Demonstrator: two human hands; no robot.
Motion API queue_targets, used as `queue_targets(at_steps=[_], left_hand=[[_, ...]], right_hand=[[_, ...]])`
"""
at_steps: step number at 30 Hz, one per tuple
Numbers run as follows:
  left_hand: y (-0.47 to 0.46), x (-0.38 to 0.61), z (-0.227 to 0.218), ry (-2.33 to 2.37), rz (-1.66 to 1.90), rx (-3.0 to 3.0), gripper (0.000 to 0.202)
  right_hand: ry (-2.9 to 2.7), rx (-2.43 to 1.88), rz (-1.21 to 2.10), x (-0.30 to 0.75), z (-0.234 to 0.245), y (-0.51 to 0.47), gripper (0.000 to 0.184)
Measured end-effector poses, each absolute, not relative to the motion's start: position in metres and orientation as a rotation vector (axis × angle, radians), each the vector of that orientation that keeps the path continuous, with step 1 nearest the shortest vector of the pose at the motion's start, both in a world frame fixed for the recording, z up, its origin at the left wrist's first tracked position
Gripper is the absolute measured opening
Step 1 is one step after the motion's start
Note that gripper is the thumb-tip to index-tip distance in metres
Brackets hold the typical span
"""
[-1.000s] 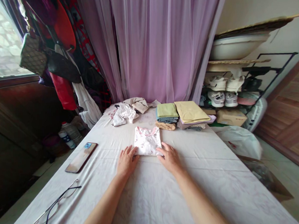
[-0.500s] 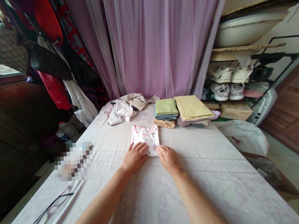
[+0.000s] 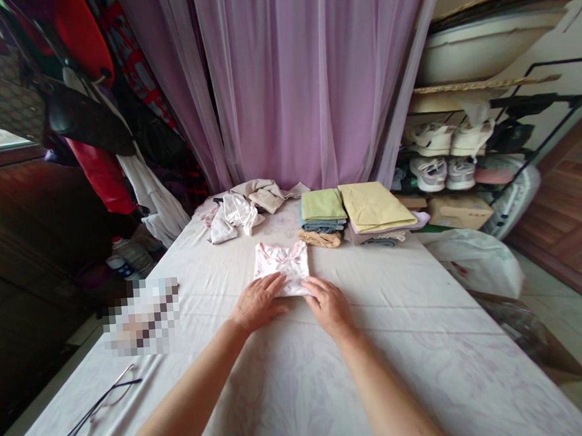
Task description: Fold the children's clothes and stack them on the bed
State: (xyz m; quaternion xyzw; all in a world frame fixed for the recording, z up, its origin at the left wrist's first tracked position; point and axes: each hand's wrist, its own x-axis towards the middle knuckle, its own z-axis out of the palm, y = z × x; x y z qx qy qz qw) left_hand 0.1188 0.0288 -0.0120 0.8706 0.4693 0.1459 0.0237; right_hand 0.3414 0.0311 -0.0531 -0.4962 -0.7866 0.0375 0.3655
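Note:
A small white garment with pink trim lies folded on the table's pale cloth. My left hand lies flat over its near left corner, fingers stretched out together. My right hand rests at its near right corner, fingers also extended and touching the fabric's edge. Neither hand grips anything that I can see.
Behind the garment stand stacks of folded clothes, green and yellow. A loose heap of clothing lies at the far left. Spectacles and a blurred-out flat object lie at the left. A shoe rack stands to the right.
My left hand slid right onto the garment's near corner, and both hands came closer together. The camera view shifted slightly left and up.

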Motion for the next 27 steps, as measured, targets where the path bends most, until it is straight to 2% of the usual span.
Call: queue_targets(at_steps=[1,5,12,17,21,25,27], left_hand=[[0.026,0.116,-0.015,1.458,0.47,2.701,0.063],[0.017,0.108,-0.026,1.533,0.526,2.68,0.047],[0.017,0.104,-0.035,1.468,0.539,2.616,0.04],[0.012,0.106,-0.034,1.483,0.518,2.583,0.043],[0.005,0.109,-0.028,1.544,0.479,2.587,0.056],[0.004,0.112,-0.022,1.603,0.408,2.519,0.061],[0.005,0.112,-0.021,1.591,0.392,2.474,0.058]], right_hand=[[-2.026,-1.278,0.104,0.342,-0.054,0.031,0.034],[-2.057,-1.292,0.103,0.343,-0.053,0.029,0.036],[-2.104,-1.354,0.099,0.345,-0.046,0.022,0.035],[-2.153,-1.444,0.072,0.344,-0.034,0.012,0.036],[-2.241,-1.415,0.018,0.334,-0.026,0.003,0.055],[-2.371,-1.37,0.151,0.324,-0.023,-0.001,0.044],[-2.356,-1.369,0.189,0.323,-0.025,0.0,0.04]])
